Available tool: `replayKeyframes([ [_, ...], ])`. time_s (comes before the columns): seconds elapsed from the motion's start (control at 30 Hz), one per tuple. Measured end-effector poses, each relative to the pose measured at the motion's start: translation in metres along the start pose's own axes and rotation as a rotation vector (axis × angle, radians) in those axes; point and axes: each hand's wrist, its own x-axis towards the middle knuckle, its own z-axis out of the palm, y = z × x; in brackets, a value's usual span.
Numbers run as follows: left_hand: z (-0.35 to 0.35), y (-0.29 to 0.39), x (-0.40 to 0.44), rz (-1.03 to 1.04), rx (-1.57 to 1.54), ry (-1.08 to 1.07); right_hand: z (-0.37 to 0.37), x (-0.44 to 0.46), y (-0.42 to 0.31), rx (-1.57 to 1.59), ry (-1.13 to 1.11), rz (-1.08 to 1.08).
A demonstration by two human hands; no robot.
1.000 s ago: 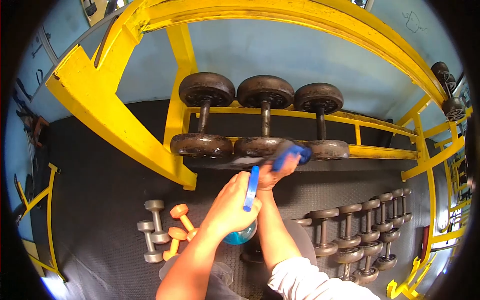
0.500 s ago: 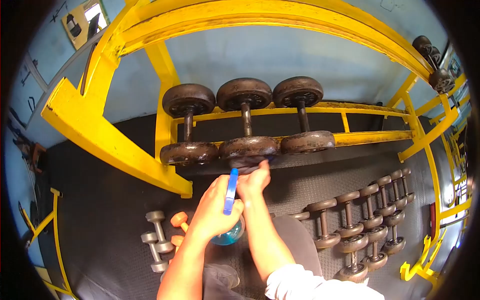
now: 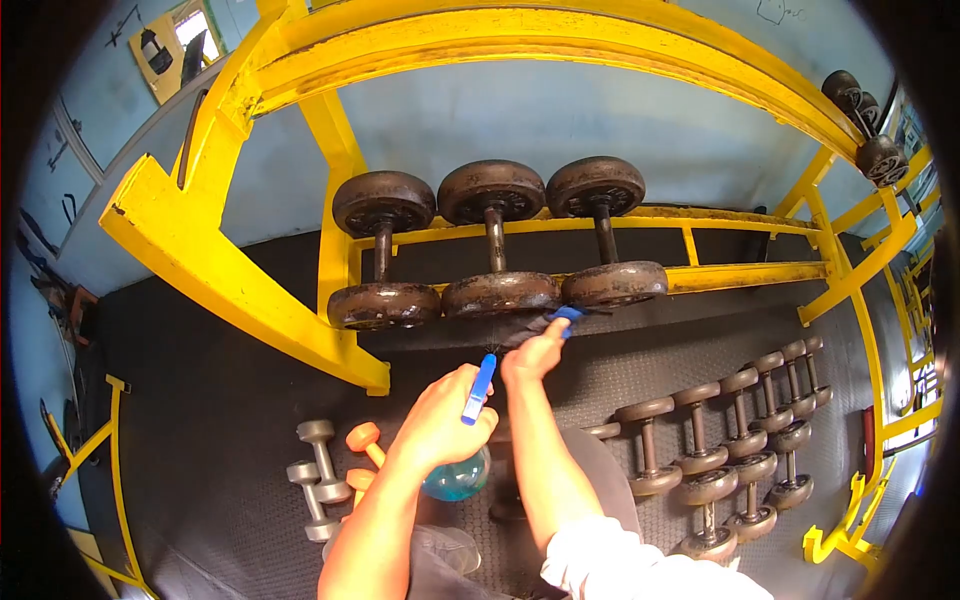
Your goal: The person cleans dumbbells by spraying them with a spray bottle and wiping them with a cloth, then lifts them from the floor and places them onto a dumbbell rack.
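Observation:
My left hand (image 3: 442, 415) is closed around a spray bottle (image 3: 458, 480). The bottle has a blue trigger head and a clear body with blue-green liquid, and its nozzle points away from me toward the rack. Further forward, my right hand (image 3: 535, 357) grips a dark cloth (image 3: 566, 317) with a blue part showing. The cloth is just below the near ends of the middle dumbbell (image 3: 500, 293) and the right dumbbell (image 3: 615, 285); whether it touches them I cannot tell. A third worn dark dumbbell (image 3: 384, 305) rests to their left.
The yellow rack (image 3: 740, 277) holds the three dumbbells, with a thick upper beam (image 3: 560, 38) above. Grey dumbbells (image 3: 322, 460) and orange dumbbells (image 3: 364, 437) lie on the black floor (image 3: 200, 420) at left. Several dark dumbbells (image 3: 648, 440) stand in rows at right.
My right hand has moved right with the cloth, from below the middle dumbbell toward the right one. My left hand and the spray bottle have shifted slightly right and down.

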Motion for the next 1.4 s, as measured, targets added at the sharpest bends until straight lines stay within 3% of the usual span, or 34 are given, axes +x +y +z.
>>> replayKeyframes([
  [0.03, 0.003, 0.0, -0.001, 0.007, -0.002, -0.001, 0.002, 0.006, 0.01, -0.125, 0.02, -0.079],
  [0.07, 0.006, -0.001, -0.002, 0.099, 0.028, 0.082, 0.008, -0.012, 0.005, -0.365, -0.028, 0.022],
  [0.13, 0.006, 0.001, 0.002, 0.186, -0.01, 0.114, 0.006, -0.021, 0.041, -0.299, -0.045, 0.265],
  [0.2, 0.002, 0.002, 0.007, 0.017, 0.063, -0.054, 0.004, -0.027, 0.051, -0.176, -0.113, 0.45],
  [0.23, 0.001, 0.005, 0.007, 0.02, 0.066, -0.057, 0.005, -0.026, 0.048, -0.164, -0.155, 0.412],
  [0.3, -0.004, 0.01, 0.005, -0.008, 0.038, -0.06, -0.006, -0.025, 0.038, -0.126, -0.305, 0.081],
  [0.33, -0.004, 0.009, 0.005, -0.013, 0.032, -0.06, 0.005, -0.057, -0.011, -0.193, -0.334, -0.072],
  [0.43, 0.001, 0.01, 0.003, 0.121, 0.041, 0.012, 0.004, -0.04, 0.027, -0.454, -0.196, -0.404],
  [0.47, 0.0, 0.01, 0.005, 0.127, 0.052, 0.011, 0.008, -0.035, 0.031, -0.441, -0.193, -0.403],
  [0.57, -0.001, 0.014, 0.002, 0.174, -0.049, 0.039, 0.017, -0.031, 0.054, -0.315, -0.002, -0.205],
  [0.6, -0.002, 0.011, -0.001, 0.171, -0.046, 0.041, 0.018, -0.026, 0.059, -0.487, 0.081, 0.023],
  [0.67, -0.001, 0.006, 0.0, 0.226, -0.03, 0.104, 0.013, -0.026, 0.059, -0.019, -0.035, 0.676],
  [0.7, -0.003, 0.009, -0.001, 0.23, -0.024, 0.115, 0.004, -0.026, 0.054, 0.071, -0.182, 0.73],
  [0.73, -0.004, 0.01, 0.001, 0.245, -0.025, 0.116, 0.003, -0.038, 0.018, 0.072, -0.188, 0.765],
  [0.8, -0.005, 0.009, 0.0, 0.139, -0.017, 0.119, 0.004, -0.037, -0.01, 0.192, -0.11, 0.62],
  [0.87, -0.004, 0.01, -0.002, 0.126, -0.024, 0.129, -0.007, -0.019, -0.024, 0.071, -0.258, 0.098],
  [0.97, -0.001, 0.013, -0.004, 0.137, 0.004, 0.108, 0.024, 0.001, -0.016, -0.176, 0.098, -0.29],
  [1.0, -0.001, 0.015, -0.005, 0.15, 0.008, 0.109, 0.025, -0.001, -0.01, -0.26, 0.166, -0.242],
  [1.07, 0.0, 0.019, -0.006, 0.16, -0.013, 0.088, 0.027, -0.006, -0.001, -0.283, 0.22, 0.242],
  [1.13, 0.003, 0.016, -0.004, 0.201, -0.028, 0.082, 0.018, -0.031, -0.012, -0.096, -0.023, 0.633],
  [1.17, 0.004, 0.014, -0.003, 0.213, -0.016, 0.102, 0.012, -0.029, -0.018, -0.308, -0.007, 0.562],
  [1.2, 0.003, 0.011, -0.004, 0.212, -0.006, 0.124, -0.006, -0.006, 0.016, -0.265, 0.042, 0.203],
  [1.23, 0.001, 0.014, -0.006, 0.209, -0.006, 0.154, -0.004, -0.019, -0.009, -0.026, 0.003, -0.045],
  [1.27, -0.002, 0.018, -0.008, 0.188, -0.023, 0.158, -0.008, -0.025, -0.03, -0.009, -0.158, -0.214],
  [1.3, -0.006, 0.02, -0.009, 0.193, -0.01, 0.172, -0.007, -0.031, -0.041, -0.275, -0.234, -0.552],
  [1.33, -0.006, 0.023, -0.01, 0.207, -0.003, 0.178, -0.004, -0.024, -0.04, -0.764, -0.236, -1.18],
  [1.37, -0.006, 0.025, -0.011, 0.228, -0.002, 0.197, 0.008, -0.024, -0.043, -0.841, -0.392, -1.308],
  [1.4, -0.007, 0.027, -0.012, 0.244, -0.022, 0.2, 0.016, -0.033, -0.042, -1.015, -0.356, -1.357],
])
